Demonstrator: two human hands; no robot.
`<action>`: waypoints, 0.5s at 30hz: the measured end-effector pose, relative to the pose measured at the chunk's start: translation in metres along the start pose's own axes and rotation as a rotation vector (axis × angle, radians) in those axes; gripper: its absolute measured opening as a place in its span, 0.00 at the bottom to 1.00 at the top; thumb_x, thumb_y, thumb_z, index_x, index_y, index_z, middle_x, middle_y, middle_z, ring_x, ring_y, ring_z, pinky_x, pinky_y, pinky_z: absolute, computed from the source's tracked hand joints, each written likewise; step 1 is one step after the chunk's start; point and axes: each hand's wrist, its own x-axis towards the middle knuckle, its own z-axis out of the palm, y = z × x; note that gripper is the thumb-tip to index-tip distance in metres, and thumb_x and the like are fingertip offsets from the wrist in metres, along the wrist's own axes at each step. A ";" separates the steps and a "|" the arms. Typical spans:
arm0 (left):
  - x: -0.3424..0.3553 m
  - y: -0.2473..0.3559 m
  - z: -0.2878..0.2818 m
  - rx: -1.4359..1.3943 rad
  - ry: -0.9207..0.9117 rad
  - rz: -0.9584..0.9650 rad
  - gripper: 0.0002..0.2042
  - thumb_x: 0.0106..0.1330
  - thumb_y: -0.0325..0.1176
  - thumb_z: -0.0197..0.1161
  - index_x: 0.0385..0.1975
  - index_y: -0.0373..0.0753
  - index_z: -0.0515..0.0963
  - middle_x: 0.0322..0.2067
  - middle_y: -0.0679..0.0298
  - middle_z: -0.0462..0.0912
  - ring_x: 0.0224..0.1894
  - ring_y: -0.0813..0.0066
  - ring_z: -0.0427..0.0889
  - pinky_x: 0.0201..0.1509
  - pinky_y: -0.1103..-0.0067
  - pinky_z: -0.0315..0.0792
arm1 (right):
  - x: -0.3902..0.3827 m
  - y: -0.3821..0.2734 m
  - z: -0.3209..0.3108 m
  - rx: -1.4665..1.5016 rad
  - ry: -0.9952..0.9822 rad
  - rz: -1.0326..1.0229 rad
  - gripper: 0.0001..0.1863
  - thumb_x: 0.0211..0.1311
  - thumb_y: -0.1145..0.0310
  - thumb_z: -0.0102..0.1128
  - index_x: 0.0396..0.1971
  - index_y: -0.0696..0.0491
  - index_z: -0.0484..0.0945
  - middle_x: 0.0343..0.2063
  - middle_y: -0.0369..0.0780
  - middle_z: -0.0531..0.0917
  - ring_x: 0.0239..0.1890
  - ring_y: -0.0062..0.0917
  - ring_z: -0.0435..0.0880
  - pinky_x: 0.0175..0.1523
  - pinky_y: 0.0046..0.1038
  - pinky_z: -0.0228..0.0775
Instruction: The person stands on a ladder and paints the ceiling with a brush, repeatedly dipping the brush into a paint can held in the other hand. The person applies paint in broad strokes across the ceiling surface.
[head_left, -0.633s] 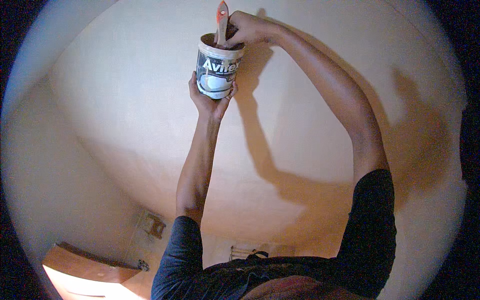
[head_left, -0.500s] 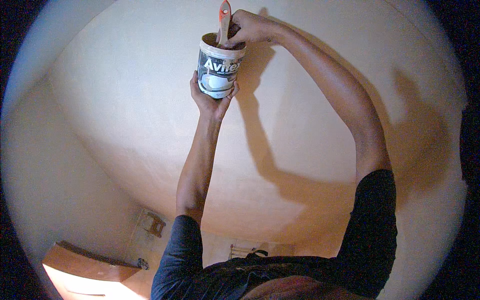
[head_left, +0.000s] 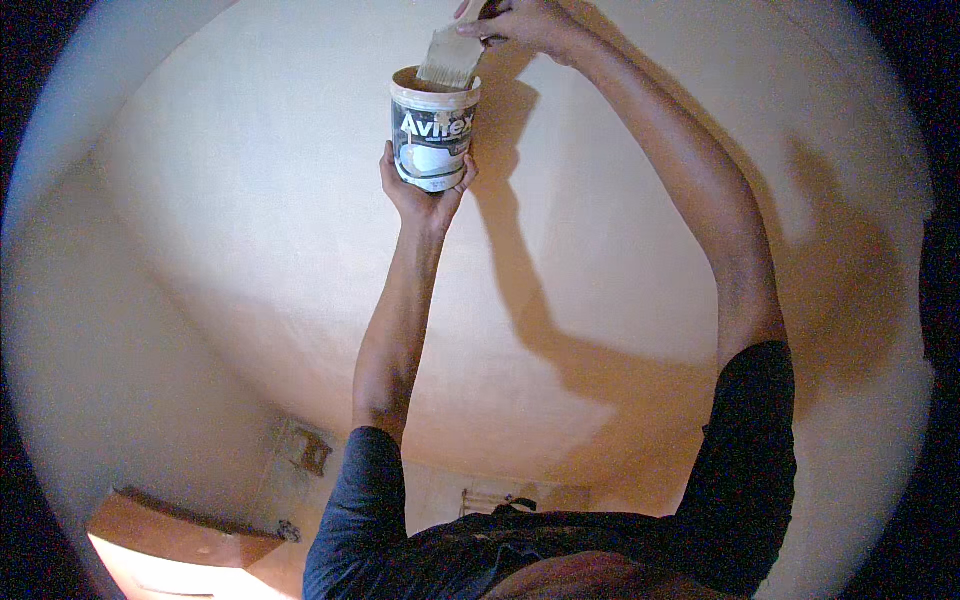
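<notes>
Off-white wall (head_left: 290,200) is filling most of the frame, an arm shadow (head_left: 530,310) spreading across centre and right. Dark-labelled paint tub (head_left: 434,135) is standing nearly upright at upper centre; left hand (head_left: 428,200) is cupping it from below, grip clamping its lower sides, probably for keeping it level and its mouth accessible. Right hand (head_left: 528,28) is pinching the brush (head_left: 450,58) at the top edge, grip closing on it. Bristles are tilting down over the opening, presumably so drips are landing inside; rim contact is staying unclear.
</notes>
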 end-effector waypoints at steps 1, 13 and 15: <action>0.000 -0.002 0.000 0.010 0.019 0.015 0.35 0.68 0.66 0.45 0.65 0.45 0.69 0.57 0.50 0.77 0.52 0.50 0.79 0.46 0.60 0.79 | 0.000 0.001 0.002 -0.021 0.002 -0.071 0.12 0.52 0.69 0.78 0.33 0.57 0.85 0.27 0.37 0.87 0.29 0.21 0.84 0.36 0.26 0.78; 0.008 0.003 -0.013 -0.012 -0.045 -0.049 0.37 0.68 0.67 0.46 0.66 0.42 0.67 0.57 0.45 0.75 0.51 0.46 0.78 0.42 0.62 0.81 | 0.000 0.005 0.030 -0.166 0.052 -0.348 0.11 0.52 0.69 0.75 0.34 0.56 0.86 0.31 0.39 0.88 0.35 0.24 0.88 0.44 0.30 0.82; 0.012 0.004 -0.015 0.003 -0.029 -0.027 0.37 0.68 0.67 0.45 0.65 0.42 0.67 0.57 0.45 0.75 0.50 0.47 0.79 0.41 0.62 0.81 | -0.003 0.000 0.029 -0.123 0.115 -0.427 0.11 0.52 0.68 0.75 0.34 0.56 0.86 0.30 0.39 0.88 0.34 0.24 0.88 0.43 0.30 0.82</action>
